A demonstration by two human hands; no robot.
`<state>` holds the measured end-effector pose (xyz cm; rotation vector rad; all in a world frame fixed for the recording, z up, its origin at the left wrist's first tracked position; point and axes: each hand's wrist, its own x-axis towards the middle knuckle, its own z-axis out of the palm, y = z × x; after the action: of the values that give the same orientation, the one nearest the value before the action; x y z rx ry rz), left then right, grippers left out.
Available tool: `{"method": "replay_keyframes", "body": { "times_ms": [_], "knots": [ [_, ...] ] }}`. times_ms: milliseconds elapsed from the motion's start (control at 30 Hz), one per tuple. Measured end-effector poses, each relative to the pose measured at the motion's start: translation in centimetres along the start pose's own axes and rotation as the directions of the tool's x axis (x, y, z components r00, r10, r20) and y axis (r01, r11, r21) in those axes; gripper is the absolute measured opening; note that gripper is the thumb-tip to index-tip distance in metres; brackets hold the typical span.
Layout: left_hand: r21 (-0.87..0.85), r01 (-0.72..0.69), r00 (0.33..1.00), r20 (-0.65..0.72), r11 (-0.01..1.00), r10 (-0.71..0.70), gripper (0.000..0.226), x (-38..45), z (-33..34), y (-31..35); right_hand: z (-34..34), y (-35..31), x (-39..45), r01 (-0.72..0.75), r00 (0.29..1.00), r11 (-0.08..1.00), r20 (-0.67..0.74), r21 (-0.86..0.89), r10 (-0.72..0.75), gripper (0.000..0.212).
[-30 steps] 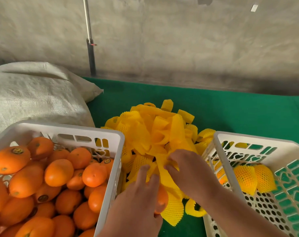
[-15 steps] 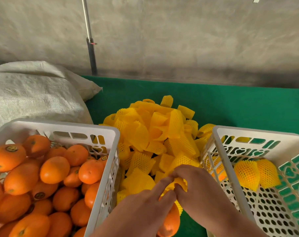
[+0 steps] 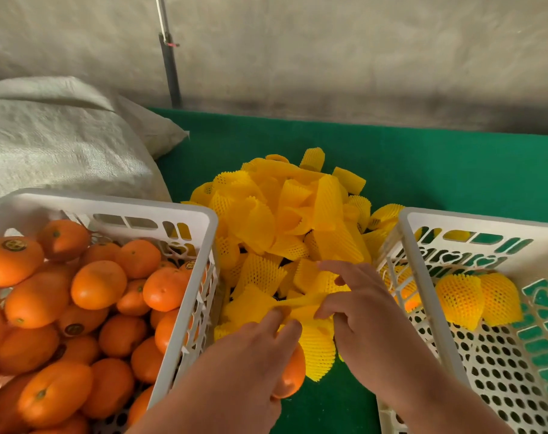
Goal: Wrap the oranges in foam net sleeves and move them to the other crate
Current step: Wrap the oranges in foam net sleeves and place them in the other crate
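Note:
My left hand (image 3: 250, 358) holds a bare orange (image 3: 293, 375) between the two crates; most of the fruit is hidden under the hand. My right hand (image 3: 357, 311) pinches a yellow foam net sleeve (image 3: 318, 349) that hangs beside the orange, and the fingertips of both hands touch its upper edge. A heap of loose yellow sleeves (image 3: 285, 220) lies just beyond on the green cloth. The white crate on the left (image 3: 200, 267) is full of bare oranges (image 3: 98, 285). The white crate on the right (image 3: 423, 270) holds wrapped oranges (image 3: 460, 300).
A grey woven sack (image 3: 56, 145) lies at the back left against the left crate. A metal pole (image 3: 169, 57) stands by the concrete wall behind the green table cloth (image 3: 423, 164).
Both hands have drawn back toward me from the heap with the orange and one sleeve, and the sleeve now hangs stretched between my fingers.

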<state>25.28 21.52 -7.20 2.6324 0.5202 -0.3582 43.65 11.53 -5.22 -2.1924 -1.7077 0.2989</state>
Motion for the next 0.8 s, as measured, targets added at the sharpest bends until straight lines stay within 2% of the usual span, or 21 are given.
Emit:
{"method": "replay_keyframes", "body": {
  "times_ms": [167,300,500,633,800],
  "knots": [
    [0.005,0.005,0.999,-0.033,1.000,-0.004,0.074,-0.2,0.3,0.0,0.6,0.1,0.1,-0.047,0.999,0.998,0.023,0.029,0.046,0.046],
    [-0.014,-0.001,0.999,-0.048,1.000,0.001,0.078,-0.3,0.5,-0.1,0.5,0.1,0.0,-0.107,0.992,0.989,-0.050,0.100,0.113,0.041],
    [-0.037,0.007,0.992,-0.125,0.999,-0.012,0.081,-0.7,1.3,-0.1,0.5,0.2,-0.2,-0.131,0.988,0.980,-0.057,0.148,0.141,0.035],
    [-0.181,0.032,0.992,-0.114,0.983,-0.054,0.074,-0.9,0.8,0.2,0.6,0.0,-0.2,-0.134,0.989,0.983,-0.037,0.128,0.140,0.038],
    [-0.363,0.026,0.978,-0.183,0.931,-0.098,0.069,-1.3,-0.8,0.7,0.6,-0.4,-0.3,-0.119,0.992,0.986,-0.013,0.116,0.122,0.045]
  ]
}}
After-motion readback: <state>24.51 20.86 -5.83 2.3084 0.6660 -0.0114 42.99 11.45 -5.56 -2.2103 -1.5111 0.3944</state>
